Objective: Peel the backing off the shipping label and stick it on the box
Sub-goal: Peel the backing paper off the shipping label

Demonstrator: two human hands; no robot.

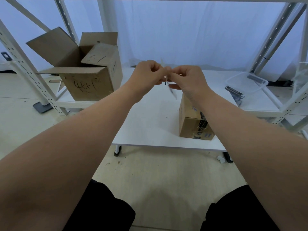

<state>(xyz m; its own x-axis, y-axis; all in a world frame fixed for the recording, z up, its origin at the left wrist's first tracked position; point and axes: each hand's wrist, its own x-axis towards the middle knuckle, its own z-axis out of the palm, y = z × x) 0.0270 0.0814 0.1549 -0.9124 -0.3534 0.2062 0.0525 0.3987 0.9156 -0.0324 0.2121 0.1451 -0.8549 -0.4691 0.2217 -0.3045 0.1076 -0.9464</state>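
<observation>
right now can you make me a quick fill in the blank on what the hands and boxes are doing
1. Both hands pinch the shipping label above the white ____.
2. The sealed box stands under the ____ forearm.
3. The open carton sits on the shelf to the person's ____.
4. The clear plastic tub rests on the shelf to the ____.

Missing words: table; right; left; right
</observation>
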